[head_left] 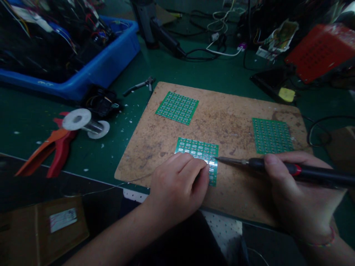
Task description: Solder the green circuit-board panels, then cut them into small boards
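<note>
Since the soldering iron has its tip at the right-hand side of the middle circuit panel, the step in hand is judged to be soldering by hand on that panel. Landmark: the brown board. Middle circuit panel: at the board's near centre, partly covered by fingers. Further stock: one green panel towards the board's far left; one green panel towards its right side, just behind the gripping hand. Left hand: one, back upward, forearm entering from the near left of the board; fingers curled over the middle panel, forefinger and thumb drawn close together near the iron's tip — whether they pinch anything cannot be told. Solder spool: left of the board; a thin wire crosses the board's near left edge towards the left hand. Right hand: one, closed round the handle in a pen-like hold at the board's near right, thumb laid along the top, iron pointing leftward at a shallow slant. Called for next, by judgement: a steady tip on the chosen joint, the panel kept from sliding, fingers clear of the hot end — and solder, if needed, fed to the contact point.
</note>
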Demonstrator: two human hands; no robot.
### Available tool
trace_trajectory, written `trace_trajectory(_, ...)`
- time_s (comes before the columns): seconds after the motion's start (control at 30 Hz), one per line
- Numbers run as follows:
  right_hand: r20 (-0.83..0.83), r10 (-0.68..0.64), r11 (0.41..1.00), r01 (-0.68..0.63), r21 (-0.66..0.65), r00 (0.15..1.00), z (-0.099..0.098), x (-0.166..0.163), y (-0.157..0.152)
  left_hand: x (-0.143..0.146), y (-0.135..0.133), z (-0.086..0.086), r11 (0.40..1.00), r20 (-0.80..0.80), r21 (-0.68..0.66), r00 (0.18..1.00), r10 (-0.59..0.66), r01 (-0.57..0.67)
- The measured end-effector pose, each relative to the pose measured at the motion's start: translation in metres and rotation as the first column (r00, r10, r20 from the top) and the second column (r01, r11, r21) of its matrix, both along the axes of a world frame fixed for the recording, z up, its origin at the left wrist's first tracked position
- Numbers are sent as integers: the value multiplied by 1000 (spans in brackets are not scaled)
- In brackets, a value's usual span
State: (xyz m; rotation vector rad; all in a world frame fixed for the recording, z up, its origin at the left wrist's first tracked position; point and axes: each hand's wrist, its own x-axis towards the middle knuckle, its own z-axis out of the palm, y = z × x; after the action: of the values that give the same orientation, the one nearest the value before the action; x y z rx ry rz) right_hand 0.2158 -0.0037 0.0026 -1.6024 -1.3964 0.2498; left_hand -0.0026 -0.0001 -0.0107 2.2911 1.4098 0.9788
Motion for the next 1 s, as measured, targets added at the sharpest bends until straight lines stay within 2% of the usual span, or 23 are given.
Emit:
trace_trajectory(0.2,-130,-58,998,58,-1,990,1,2,0,-1,-1,1,1000,36,10,999,11,-12)
trace_trajectory(1.0,-65,-30,999,29,-12,997,0,0,-2,2,2,-1,999,-17,-42,1000,-20,19)
